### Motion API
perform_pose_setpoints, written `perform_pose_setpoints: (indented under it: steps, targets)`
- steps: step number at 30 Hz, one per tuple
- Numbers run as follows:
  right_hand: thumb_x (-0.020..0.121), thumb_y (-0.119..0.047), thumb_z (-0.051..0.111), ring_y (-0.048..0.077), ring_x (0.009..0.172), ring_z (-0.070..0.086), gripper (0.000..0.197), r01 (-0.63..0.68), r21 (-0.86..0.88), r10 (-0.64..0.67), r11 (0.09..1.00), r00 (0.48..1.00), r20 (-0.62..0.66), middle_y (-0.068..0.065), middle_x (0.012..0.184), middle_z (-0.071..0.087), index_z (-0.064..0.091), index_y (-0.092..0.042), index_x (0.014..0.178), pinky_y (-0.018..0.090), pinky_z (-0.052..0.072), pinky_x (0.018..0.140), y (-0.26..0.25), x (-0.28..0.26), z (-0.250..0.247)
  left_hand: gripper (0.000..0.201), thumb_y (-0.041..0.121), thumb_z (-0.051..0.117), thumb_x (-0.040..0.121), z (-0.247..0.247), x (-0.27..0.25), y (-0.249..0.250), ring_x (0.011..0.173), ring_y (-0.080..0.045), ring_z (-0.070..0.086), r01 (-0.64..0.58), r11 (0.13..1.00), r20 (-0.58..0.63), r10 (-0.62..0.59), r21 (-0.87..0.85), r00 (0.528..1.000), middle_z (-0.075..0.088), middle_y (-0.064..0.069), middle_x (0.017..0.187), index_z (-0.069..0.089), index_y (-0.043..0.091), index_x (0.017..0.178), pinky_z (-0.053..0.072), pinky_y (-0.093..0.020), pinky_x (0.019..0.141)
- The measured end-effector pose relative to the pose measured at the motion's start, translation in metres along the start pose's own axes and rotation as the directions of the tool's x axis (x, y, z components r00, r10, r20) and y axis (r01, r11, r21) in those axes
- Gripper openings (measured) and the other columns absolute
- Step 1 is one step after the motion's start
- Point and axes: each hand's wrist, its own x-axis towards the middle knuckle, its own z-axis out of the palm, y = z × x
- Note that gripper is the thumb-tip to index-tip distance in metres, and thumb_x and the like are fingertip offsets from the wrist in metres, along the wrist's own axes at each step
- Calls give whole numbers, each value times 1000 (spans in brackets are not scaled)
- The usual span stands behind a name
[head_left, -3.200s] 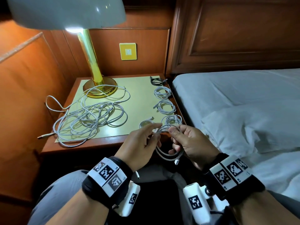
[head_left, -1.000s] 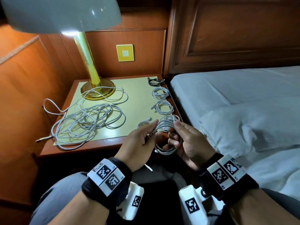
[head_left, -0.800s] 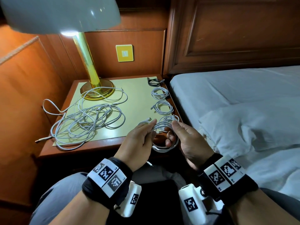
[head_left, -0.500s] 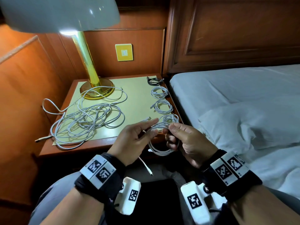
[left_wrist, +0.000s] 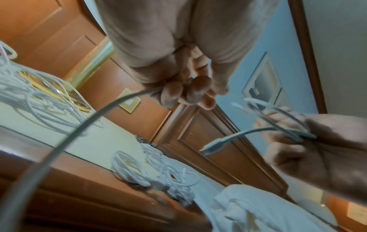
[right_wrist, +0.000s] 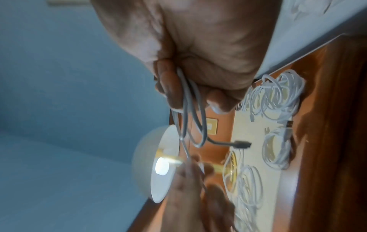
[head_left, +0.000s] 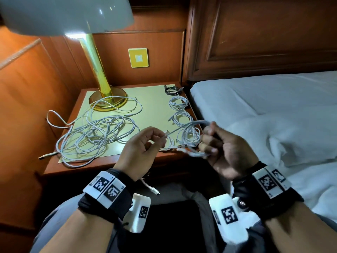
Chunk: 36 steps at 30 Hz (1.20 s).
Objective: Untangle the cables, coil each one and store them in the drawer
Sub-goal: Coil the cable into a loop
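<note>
In front of the nightstand [head_left: 102, 166] both hands work one white cable [head_left: 187, 126]. My left hand [head_left: 144, 148] pinches a strand of it near its plug, seen in the left wrist view between the fingertips [left_wrist: 178, 94]. My right hand [head_left: 222, 150] grips the cable's gathered loops [right_wrist: 188, 116], from which a connector [right_wrist: 242, 144] sticks out. The strand runs taut between the hands. A loose end [head_left: 152, 189] hangs over my lap. A big tangle of white cables [head_left: 96, 136] lies on the left of the nightstand top.
Several coiled cables lie in a row along the nightstand's right edge: a black coil [head_left: 172, 89] at the back, white coils [head_left: 182, 117] nearer. A brass lamp [head_left: 107, 101] stands at the back left. The bed [head_left: 264, 99] with a pillow [head_left: 291, 136] adjoins on the right.
The hands have drawn apart. My left hand pulled a strand out to the left, and my right hand rose with the loops, so the strand is stretched between them.
</note>
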Motion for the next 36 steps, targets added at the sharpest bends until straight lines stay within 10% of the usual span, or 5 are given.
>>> perform_pose_setpoints:
  steps: [4, 8, 13, 19, 36]
  targets:
    - [104, -39, 37, 6, 43, 32, 34, 120, -3, -119, 993, 986, -114, -7, 51, 29, 44, -26, 73, 24, 27, 52, -19, -3, -15, 35, 11, 57, 99, -16, 5, -11, 70, 2, 57, 27, 976, -135, 3, 215, 991, 68, 12, 93, 70, 43, 102, 43, -18, 63]
    - [105, -31, 39, 14, 49, 45, 35, 268, -150, -289, 952, 947, -137, -4, 53, 44, 53, -18, 76, 22, 37, 51, -4, -3, -5, 34, 5, 57, 97, -1, -3, -14, 83, -9, 61, -69, 908, 36, 59, 413, 998, 62, 5, 95, 76, 29, 110, 40, -7, 76]
    - [104, -30, 42, 21, 64, 68, 31, 395, -635, -487, 664, 873, 33, 9, 66, 69, 60, -11, 86, 28, 56, 66, 20, -6, 2, 21, 11, 69, 90, 22, -16, -5, 86, -5, 64, -336, 871, 355, 206, 358, 912, 64, 16, 91, 79, 23, 105, 37, 0, 81]
    - [104, -32, 45, 7, 68, 70, 28, 314, -893, -387, 321, 905, 179, -6, 72, 73, 61, -17, 86, 28, 55, 72, 28, -2, -9, 13, 12, 71, 88, 16, -15, 6, 81, -5, 64, -463, 850, 328, 375, 252, 867, 70, 11, 90, 71, 21, 98, 49, -16, 77]
    - [96, -36, 48, 8, 44, 25, 34, -66, -499, 133, 864, 986, 101, -3, 54, 32, 41, -12, 72, 16, 24, 42, 26, -7, 5, 27, 38, 68, 89, 6, -7, 4, 65, -10, 57, -400, 883, 112, 384, 247, 917, 56, 5, 95, 63, 15, 102, 40, -9, 63]
